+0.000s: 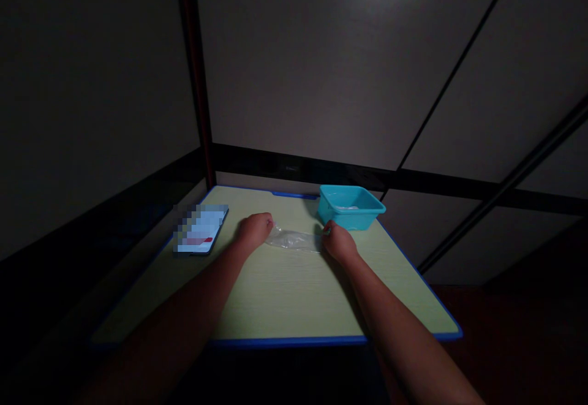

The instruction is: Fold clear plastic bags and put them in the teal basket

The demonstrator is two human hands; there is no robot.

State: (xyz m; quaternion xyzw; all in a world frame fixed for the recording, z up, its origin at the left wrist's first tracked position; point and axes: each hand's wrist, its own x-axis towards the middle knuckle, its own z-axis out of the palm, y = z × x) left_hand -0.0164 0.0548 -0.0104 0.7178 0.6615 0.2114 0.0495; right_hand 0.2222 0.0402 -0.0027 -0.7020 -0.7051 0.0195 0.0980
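Observation:
A clear plastic bag (294, 241) stretches between my two hands, low over the table. My left hand (256, 230) is closed and pinches its left end. The right end is gripped by my right hand (339, 241), also closed, close in front of a turquoise basket (351, 218). Most of the fingertips are hidden behind the backs of the hands. Something pale, too small to name, lies inside the basket.
The pale green table (294, 307) has a blue edge. At its left side lies a phone or tablet (199, 233) with a lit, partly blurred screen. Dark panelled walls (298, 74) stand behind and to the left.

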